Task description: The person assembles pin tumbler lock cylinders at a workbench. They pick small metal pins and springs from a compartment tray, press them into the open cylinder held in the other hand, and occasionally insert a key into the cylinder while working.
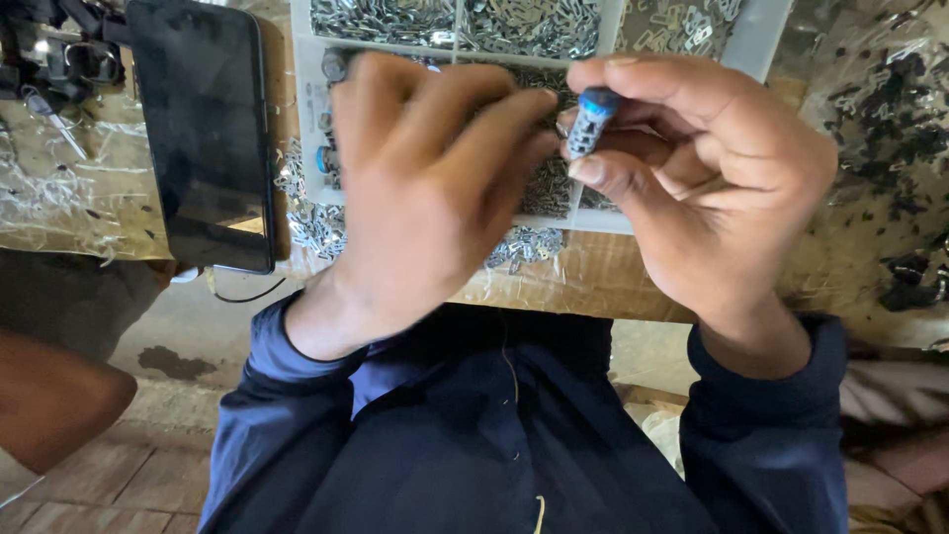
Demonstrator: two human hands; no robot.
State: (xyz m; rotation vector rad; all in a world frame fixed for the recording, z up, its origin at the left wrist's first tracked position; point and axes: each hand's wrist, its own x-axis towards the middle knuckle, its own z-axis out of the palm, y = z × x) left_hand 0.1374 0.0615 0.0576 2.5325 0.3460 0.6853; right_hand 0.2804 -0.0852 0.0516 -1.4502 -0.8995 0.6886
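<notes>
Two hands: both are raised together over a work table, close to the person's chest.
Right hand (712, 188): its thumb and forefinger are clamped on a small cylindrical part (591, 124) with a blue cap and a grey, patterned body, tilted slightly off upright.
Small part: it sits between the right fingertips, with its blue cap just under the forefinger and its lower end on the thumb.
Left hand (425, 188): seen from the back and slightly blurred, its fingers are curled together with the tips just beside the small part; I cannot tell whether they touch it or hold anything.
Tray: a white compartment tray (306, 148) lies beyond the fingers of both hands, filled with small silvery metal pieces (514, 25).
Loose pieces: more metal bits (316, 227) are spilled on the table below the left knuckles.
Phone: a dark phone (203, 129) lies flat, well to the left of the left hand's fingers.
Table: a shiny, crinkled covering (69, 208) lies over it.
Sleeves: dark blue cuffs (287, 346) reach both wrists.
</notes>
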